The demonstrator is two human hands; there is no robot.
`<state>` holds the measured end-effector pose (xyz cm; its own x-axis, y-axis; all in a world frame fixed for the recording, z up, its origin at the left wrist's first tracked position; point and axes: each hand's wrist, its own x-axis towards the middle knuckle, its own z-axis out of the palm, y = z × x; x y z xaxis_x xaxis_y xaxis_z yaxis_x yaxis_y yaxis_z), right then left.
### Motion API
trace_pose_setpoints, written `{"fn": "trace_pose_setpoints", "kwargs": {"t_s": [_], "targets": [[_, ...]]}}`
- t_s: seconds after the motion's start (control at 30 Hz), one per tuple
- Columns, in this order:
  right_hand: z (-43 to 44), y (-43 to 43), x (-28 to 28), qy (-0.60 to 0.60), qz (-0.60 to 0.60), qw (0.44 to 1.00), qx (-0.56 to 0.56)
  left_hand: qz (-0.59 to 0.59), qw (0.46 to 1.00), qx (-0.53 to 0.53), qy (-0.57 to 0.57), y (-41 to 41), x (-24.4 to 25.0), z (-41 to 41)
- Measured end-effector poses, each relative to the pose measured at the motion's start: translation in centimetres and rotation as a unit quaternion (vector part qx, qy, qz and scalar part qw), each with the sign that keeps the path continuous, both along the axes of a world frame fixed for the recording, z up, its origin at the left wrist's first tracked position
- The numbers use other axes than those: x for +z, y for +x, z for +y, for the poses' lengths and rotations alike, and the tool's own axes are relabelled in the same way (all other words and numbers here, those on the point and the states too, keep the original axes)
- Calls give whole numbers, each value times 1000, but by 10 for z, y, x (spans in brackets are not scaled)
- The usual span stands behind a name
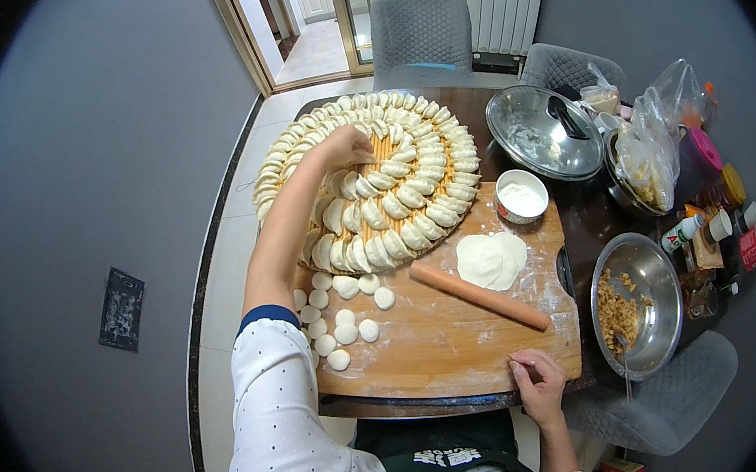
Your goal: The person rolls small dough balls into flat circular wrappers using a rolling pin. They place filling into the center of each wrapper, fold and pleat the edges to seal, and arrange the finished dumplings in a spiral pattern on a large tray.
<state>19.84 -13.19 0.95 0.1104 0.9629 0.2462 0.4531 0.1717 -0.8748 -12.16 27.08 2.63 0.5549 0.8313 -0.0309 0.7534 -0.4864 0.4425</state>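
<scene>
My left hand (346, 148) reaches over the round slatted tray (384, 147), its fingertips low at the inner ring of dumplings (410, 197); whether it grips one cannot be made out. Rings of pleated dumplings cover much of the tray. My right hand (540, 377) rests at the near right edge of the wooden board (423, 348), fingers curled, with nothing visible in it. A wooden rolling pin (479, 294) lies slantwise on the board, below a stack of rolled dough wrappers (492, 260). Small flattened dough pieces (346, 334) lie at the board's left, beside my left forearm.
A bowl of flour (521, 196) stands at the board's far right corner. Right of the board is a steel basin (639, 306) of filling with a spoon. Behind are a glass-lidded pan (545, 132), plastic bags (649, 141) and several bottles and jars. Grey chairs (421, 37) stand around the table.
</scene>
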Motion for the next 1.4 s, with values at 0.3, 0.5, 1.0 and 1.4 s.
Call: {"fn": "trace_pose_setpoints", "kwargs": {"t_s": [0.3, 0.5, 1.0, 1.4], "targets": [[-1, 2, -5, 2, -4, 1000, 6, -17, 999, -11, -30, -9, -6, 7], [-1, 2, -6, -12, 4, 1000, 10, -13, 999, -8, -30, -9, -8, 8], [-3, 4, -7, -11, -9, 1000, 3, -4, 998, 67, 8, 1, 8, 4], [-1, 3, -4, -25, -3, 1000, 3, 19, 998, 53, 18, 0, 4, 9]]}}
